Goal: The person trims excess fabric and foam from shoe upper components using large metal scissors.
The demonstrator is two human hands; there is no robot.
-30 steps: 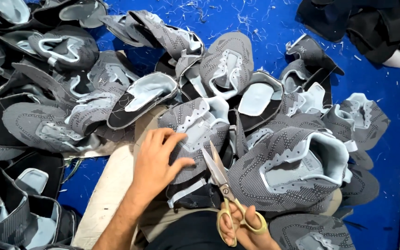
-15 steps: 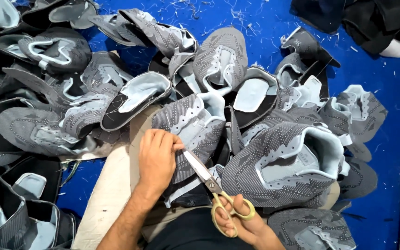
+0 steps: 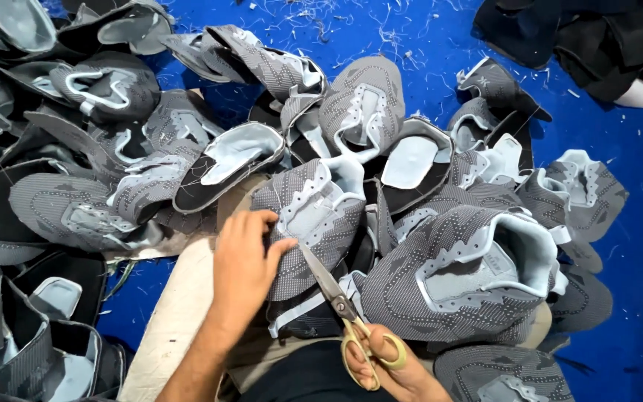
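Left hand pins a grey shoe upper; right hand holds yellow-handled scissors against it.

— What surrounds the work, going by the clock?

— A blue floor littered with thread scraps. From nine to twelve o'clock lie heaped grey knit shoe uppers. At one o'clock sits a pile of black fabric with a white piece beside it.

— And at six?

— A tan board.
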